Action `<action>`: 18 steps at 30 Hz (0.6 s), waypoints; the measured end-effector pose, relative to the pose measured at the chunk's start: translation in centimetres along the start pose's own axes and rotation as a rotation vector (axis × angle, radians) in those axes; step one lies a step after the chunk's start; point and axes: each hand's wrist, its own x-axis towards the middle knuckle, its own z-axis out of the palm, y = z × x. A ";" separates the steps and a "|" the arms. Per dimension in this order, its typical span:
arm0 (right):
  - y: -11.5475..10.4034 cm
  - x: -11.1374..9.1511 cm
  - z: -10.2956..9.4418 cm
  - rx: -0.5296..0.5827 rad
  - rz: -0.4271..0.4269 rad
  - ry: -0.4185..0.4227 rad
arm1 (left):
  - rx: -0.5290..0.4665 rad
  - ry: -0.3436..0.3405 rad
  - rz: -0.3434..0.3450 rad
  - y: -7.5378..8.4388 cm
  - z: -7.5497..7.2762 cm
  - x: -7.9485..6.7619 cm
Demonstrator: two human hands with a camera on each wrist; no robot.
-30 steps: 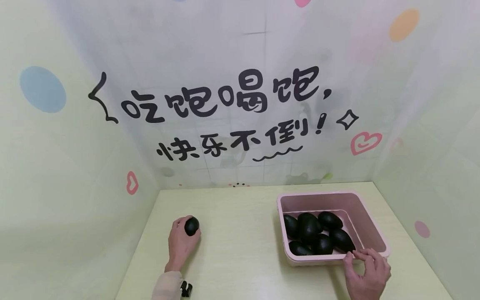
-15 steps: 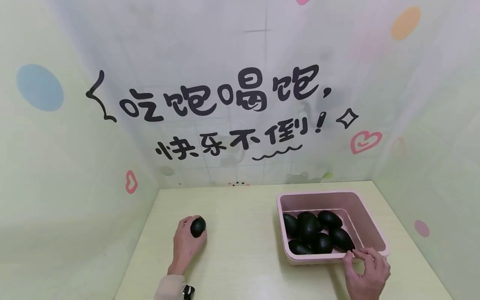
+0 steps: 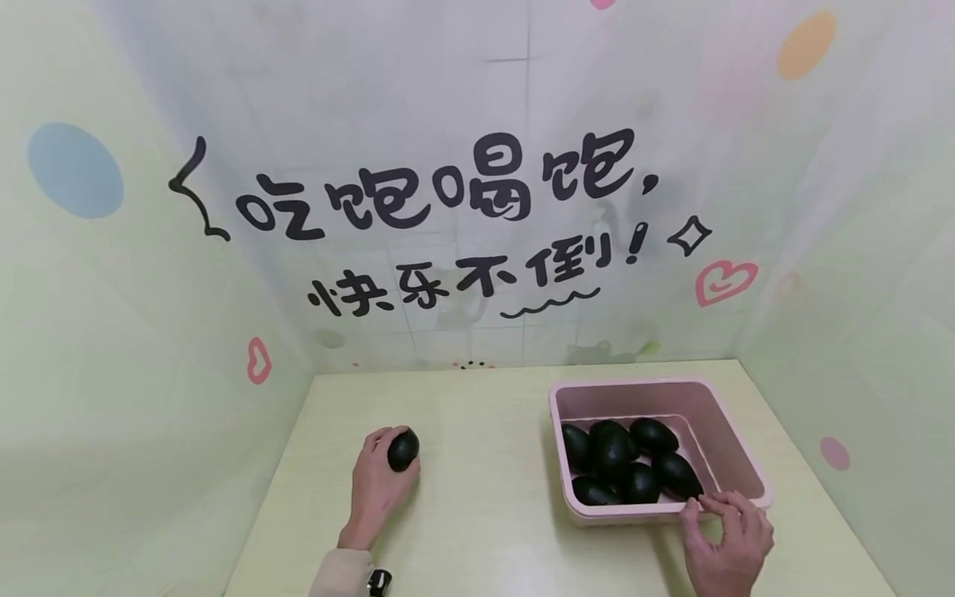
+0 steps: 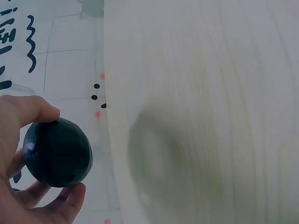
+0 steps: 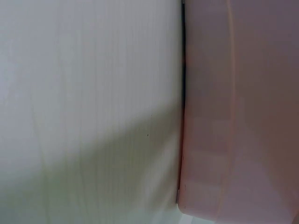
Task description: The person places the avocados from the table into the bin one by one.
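Note:
My left hand (image 3: 379, 489) grips a dark green avocado (image 3: 404, 450) over the left part of the table. In the left wrist view the avocado (image 4: 58, 153) sits between thumb and fingers, raised off the wood, and its shadow falls on the tabletop. At the right stands a pink plastic bin (image 3: 630, 390) with several more dark avocados (image 3: 615, 450) inside, heaped toward its left side. My right hand (image 3: 727, 543) pinches the front rim of this bin near its right corner. The right wrist view shows the bin's outer wall (image 5: 261, 112) but not the hand.
The pale wooden table (image 3: 477, 464) is bounded by a back wall (image 3: 448, 99) with black lettering and by light green side walls (image 3: 880, 348). A stretch of table lies between the left hand and the bin.
My left hand has moved a little to the right, carrying the avocado. The right hand stays at the bin's rim, and the bin and the avocados in it have not moved.

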 end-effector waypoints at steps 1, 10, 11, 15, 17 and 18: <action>0.0 0.0 0.0 -0.001 0.000 -0.001 | -0.002 0.002 0.004 0.1 0.0 0.0; -2.0 0.8 0.2 -0.007 -0.001 0.012 | -0.023 0.002 0.011 1.1 -0.4 0.1; -1.8 0.8 0.1 -0.009 -0.001 0.010 | -0.025 0.003 0.013 1.2 -0.5 0.1; -0.6 0.2 0.1 -0.008 -0.003 0.009 | -0.025 -0.001 0.023 1.7 -0.8 0.2; -0.4 0.2 0.2 0.000 -0.007 0.017 | -0.027 0.000 0.037 2.1 -0.9 0.2; -0.4 0.2 0.2 0.002 -0.008 0.020 | -0.028 0.002 0.048 2.3 -1.0 0.3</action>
